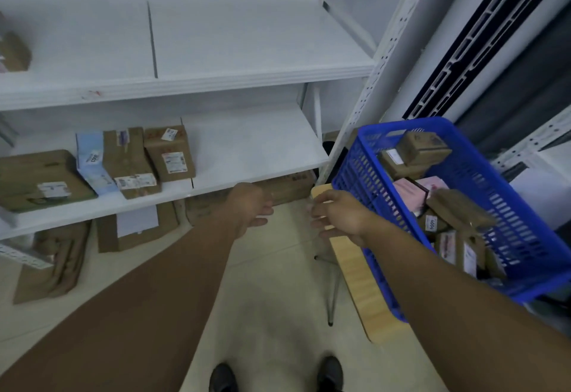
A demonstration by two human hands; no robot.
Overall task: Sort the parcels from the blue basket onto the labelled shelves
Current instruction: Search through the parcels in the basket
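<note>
Blue plastic is what your next reach turns on: in the head view the blue basket (355,172) sits at the right of the frame on a pale wooden stand (367,296), its long axis running from the upper middle down toward the lower right corner. Inside it parcels (420,148) are heaped, brown boxes with a pink one among them. Your right hand (343,215) hangs just left of the basket's near wall, fingers loosely spread and holding nothing; blur hides the fingertips. Your left hand (250,209) is likewise empty and relaxed at frame centre, apart from the basket and nearer the lower shelf (256,150), where labelled boxes (170,156) lie at left. By the look of it, your right hand is the one to pick with, reaching rightward over that wall
</note>
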